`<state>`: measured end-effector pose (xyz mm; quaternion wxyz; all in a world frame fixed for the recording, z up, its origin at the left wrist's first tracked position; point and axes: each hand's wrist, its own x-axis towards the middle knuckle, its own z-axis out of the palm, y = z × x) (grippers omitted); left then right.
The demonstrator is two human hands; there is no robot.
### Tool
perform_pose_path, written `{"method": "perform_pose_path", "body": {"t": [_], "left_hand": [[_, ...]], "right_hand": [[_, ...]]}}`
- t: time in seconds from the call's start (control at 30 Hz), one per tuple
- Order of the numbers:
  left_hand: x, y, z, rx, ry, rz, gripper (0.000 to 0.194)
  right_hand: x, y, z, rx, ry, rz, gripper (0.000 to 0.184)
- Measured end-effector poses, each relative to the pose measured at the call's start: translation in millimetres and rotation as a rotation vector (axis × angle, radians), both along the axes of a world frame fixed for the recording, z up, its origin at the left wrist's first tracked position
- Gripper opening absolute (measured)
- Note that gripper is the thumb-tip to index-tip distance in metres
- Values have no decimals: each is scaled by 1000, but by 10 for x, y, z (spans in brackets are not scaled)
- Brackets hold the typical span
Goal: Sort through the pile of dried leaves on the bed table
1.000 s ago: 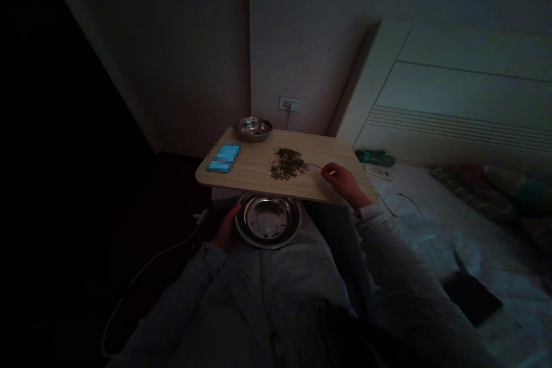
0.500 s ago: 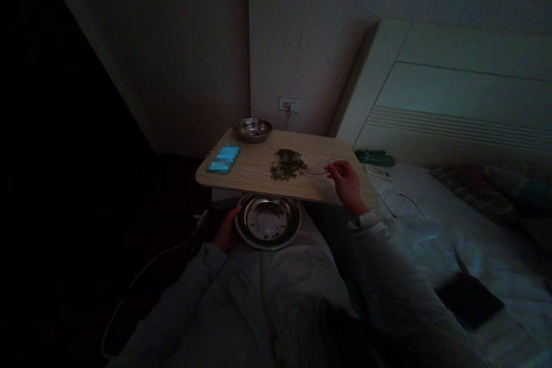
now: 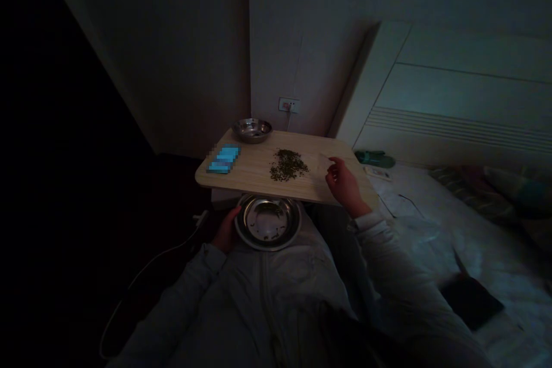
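My left hand (image 3: 226, 231) grips the left rim of a steel bowl (image 3: 294, 227) in my lap, just under the table's front edge. A few dark bits lie inside that bowl. Above the right part of the small wooden table (image 3: 254, 181), my right hand (image 3: 341, 183) has its fingers bent together round a thin, see-through piece (image 3: 322, 163), too faint to name exactly. Left of this hand, a loose heap of small dark green bits (image 3: 288, 165) spreads over the tabletop, apart from the fingers.
A second steel bowl (image 3: 252, 131) stands at the table's back left, with a blurred-out lit screen (image 3: 224, 159) before it. To the right is a bed (image 3: 414, 184) bearing a green bottle (image 3: 375, 158) and a dark flat object (image 3: 472, 302). A white cable (image 3: 142, 267) runs along the floor.
My right hand has turned slightly and the see-through piece has drawn back from the heap, now angled upward. My left hand and the lap bowl stay in place.
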<state>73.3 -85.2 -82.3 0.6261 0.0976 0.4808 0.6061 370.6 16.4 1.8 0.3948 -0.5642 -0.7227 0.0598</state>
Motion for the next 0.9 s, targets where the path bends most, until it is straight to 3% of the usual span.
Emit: {"method": "perform_pose_path", "body": {"t": [0.07,0.23,0.37,0.6,0.8,0.9], "left_hand": [[6,-6,16,-11,-19,-6,15],[-4,-14,26,-36,-12,-26,19],[-12,-5,17,-30,-20,-58,17],[4,-12,57,-90,-17,-48,18],[-35,-5,-8,-13,16,-16,9],[-38,10,-23,-37,1,-3,13]], "right_hand": [[-27,-21,-18,-17,-75,37,45],[-52,-6,-87,-30,-221,150,27],[3,1,-140,-37,-299,194,31],[47,18,-165,-57,-513,179,35],[-84,190,-82,-107,-587,121,38],[-165,277,-31,-116,-602,130,40]]}}
